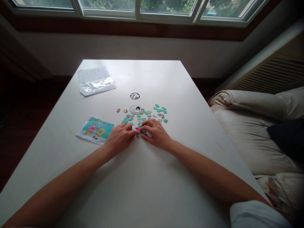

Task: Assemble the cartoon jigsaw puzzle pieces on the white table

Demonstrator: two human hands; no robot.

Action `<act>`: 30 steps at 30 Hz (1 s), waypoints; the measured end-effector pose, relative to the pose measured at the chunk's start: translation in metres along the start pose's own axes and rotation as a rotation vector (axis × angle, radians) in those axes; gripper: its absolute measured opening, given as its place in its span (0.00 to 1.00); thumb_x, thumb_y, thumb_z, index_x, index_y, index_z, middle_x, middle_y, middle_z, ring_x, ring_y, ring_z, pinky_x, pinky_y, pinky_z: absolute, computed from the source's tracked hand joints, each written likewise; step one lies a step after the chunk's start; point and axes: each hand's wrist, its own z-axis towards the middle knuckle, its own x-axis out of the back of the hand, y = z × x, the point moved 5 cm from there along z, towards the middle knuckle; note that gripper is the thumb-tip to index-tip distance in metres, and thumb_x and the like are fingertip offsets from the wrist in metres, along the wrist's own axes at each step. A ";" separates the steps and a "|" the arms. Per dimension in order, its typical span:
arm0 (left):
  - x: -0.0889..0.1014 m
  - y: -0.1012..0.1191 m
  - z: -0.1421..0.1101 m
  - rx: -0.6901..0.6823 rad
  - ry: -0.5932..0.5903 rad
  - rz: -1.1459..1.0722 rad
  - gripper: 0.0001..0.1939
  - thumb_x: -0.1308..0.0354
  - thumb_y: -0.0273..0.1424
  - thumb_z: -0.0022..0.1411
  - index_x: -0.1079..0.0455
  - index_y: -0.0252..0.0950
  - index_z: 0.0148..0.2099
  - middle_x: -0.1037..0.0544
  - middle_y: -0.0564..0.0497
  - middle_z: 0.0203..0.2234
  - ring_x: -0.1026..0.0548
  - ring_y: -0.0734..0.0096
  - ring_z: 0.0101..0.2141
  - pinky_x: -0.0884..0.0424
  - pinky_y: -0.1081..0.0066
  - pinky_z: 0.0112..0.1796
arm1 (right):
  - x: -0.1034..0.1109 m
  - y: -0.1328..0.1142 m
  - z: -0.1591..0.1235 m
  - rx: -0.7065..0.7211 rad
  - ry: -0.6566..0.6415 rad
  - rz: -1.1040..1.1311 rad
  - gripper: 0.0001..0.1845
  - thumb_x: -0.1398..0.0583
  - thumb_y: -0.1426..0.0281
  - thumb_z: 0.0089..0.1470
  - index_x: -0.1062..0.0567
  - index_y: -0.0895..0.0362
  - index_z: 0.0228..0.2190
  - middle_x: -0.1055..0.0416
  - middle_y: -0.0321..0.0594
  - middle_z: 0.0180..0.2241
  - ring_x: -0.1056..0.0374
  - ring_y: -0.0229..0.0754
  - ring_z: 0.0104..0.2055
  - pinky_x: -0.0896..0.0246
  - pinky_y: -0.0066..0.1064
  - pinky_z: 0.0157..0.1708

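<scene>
My left hand (121,135) rests on the white table with its fingers curled, the fingertips meeting a cluster of joined pink and multicoloured jigsaw puzzle pieces (138,129). From the other side, my right hand (155,133) bends its fingers and thumb over the same cluster and covers part of it. Which single pieces the fingertips grip is too small to make out. Loose green puzzle pieces (128,117) are scattered just beyond both hands, with more green pieces (162,110) farther right. A cartoon picture sheet (96,129) lies to the left of my left hand.
A clear plastic bag with papers (96,81) lies at the table's far left. Two round metallic-looking items, one nearer (135,109) and one farther (135,96), sit on the white table (152,76). A cushioned sofa (239,136) stands along the right side, and windows are ahead.
</scene>
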 end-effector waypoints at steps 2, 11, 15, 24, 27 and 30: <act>0.000 0.000 0.000 0.013 -0.011 0.002 0.12 0.47 0.31 0.71 0.23 0.46 0.48 0.24 0.50 0.34 0.28 0.64 0.38 0.34 0.65 0.41 | 0.000 -0.001 0.000 -0.002 -0.001 -0.001 0.09 0.37 0.64 0.60 0.23 0.50 0.44 0.28 0.42 0.48 0.37 0.49 0.52 0.43 0.45 0.54; -0.003 0.008 -0.006 0.033 -0.048 0.030 0.14 0.49 0.30 0.71 0.26 0.43 0.52 0.19 0.50 0.32 0.23 0.64 0.35 0.32 0.67 0.38 | 0.014 0.012 0.003 -0.062 0.108 0.039 0.06 0.38 0.66 0.61 0.23 0.50 0.41 0.26 0.41 0.46 0.34 0.48 0.50 0.44 0.44 0.55; -0.001 0.009 -0.008 0.042 -0.049 -0.020 0.13 0.50 0.31 0.70 0.24 0.42 0.48 0.19 0.49 0.29 0.22 0.64 0.34 0.31 0.68 0.38 | 0.023 0.028 0.003 -0.155 0.185 0.040 0.04 0.39 0.68 0.62 0.23 0.51 0.37 0.25 0.40 0.44 0.33 0.48 0.49 0.44 0.43 0.53; 0.002 0.008 -0.007 0.031 -0.080 0.039 0.15 0.52 0.33 0.72 0.23 0.45 0.50 0.18 0.49 0.30 0.21 0.63 0.32 0.33 0.68 0.34 | 0.031 0.037 0.002 -0.221 0.238 -0.001 0.06 0.41 0.69 0.62 0.23 0.51 0.34 0.23 0.39 0.42 0.32 0.48 0.49 0.46 0.43 0.53; 0.003 0.009 -0.007 0.001 -0.097 0.067 0.16 0.52 0.34 0.72 0.23 0.45 0.50 0.18 0.49 0.29 0.22 0.63 0.31 0.34 0.68 0.33 | 0.033 0.043 0.002 -0.248 0.251 -0.005 0.05 0.40 0.70 0.61 0.23 0.51 0.34 0.23 0.39 0.41 0.32 0.48 0.49 0.46 0.42 0.53; 0.004 0.009 -0.007 -0.016 -0.100 0.065 0.16 0.52 0.34 0.72 0.23 0.45 0.50 0.18 0.49 0.29 0.21 0.63 0.31 0.35 0.68 0.33 | 0.031 0.044 0.002 -0.252 0.248 -0.008 0.05 0.40 0.70 0.61 0.23 0.52 0.34 0.23 0.39 0.40 0.32 0.48 0.48 0.46 0.42 0.53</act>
